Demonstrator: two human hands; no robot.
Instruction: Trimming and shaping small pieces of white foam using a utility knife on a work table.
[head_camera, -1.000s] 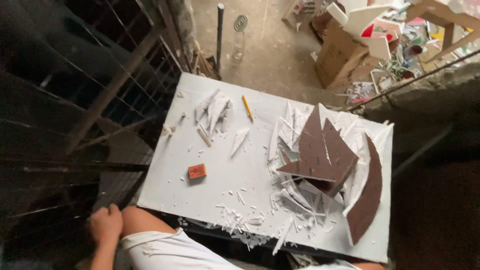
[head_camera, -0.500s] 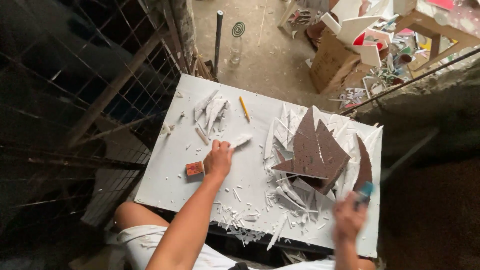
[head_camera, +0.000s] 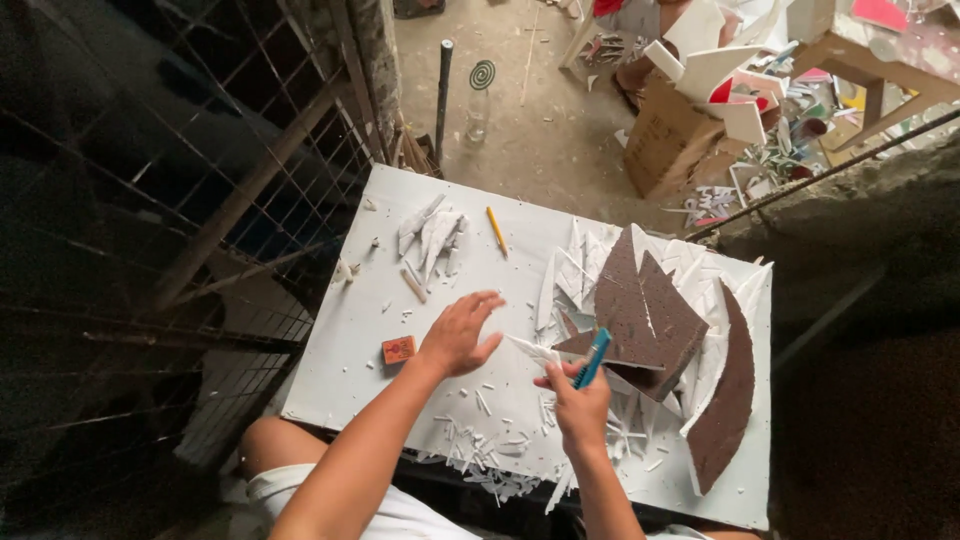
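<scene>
1. Since the earlier frames, our right hand (head_camera: 580, 400) has come in from the table's near right edge to the middle, carrying the blue knife (head_camera: 592, 358), and our left hand (head_camera: 462, 332) has drawn back a little toward the white strip (head_camera: 532, 350).
2. That white strip lies near the middle of the table (head_camera: 340, 350), just left of the brown pieces (head_camera: 645, 315), with its pointed end between our two hands.
3. Our right hand is closed around the blue knife, whose tip points up and away from us; the thumb seems to pin the strip's near end, though we cannot tell for sure.
4. Our left hand hovers open with the fingers spread, just beside the strip's left tip and not clearly touching it.
5. We judge this to be the trimming step: a piece is being steadied before a cut.
6. The next move, as we read it, calls for the left hand to press the strip flat, clear of the blade's path.
7. Around it lie white scraps (head_camera: 490, 440) along the near edge, more white offcuts (head_camera: 430, 232) farther away, an orange block (head_camera: 398, 349) left of our left hand, and a yellow pencil (head_camera: 496, 230).
8. A curved brown piece (head_camera: 728, 400) sits at the right edge.
</scene>
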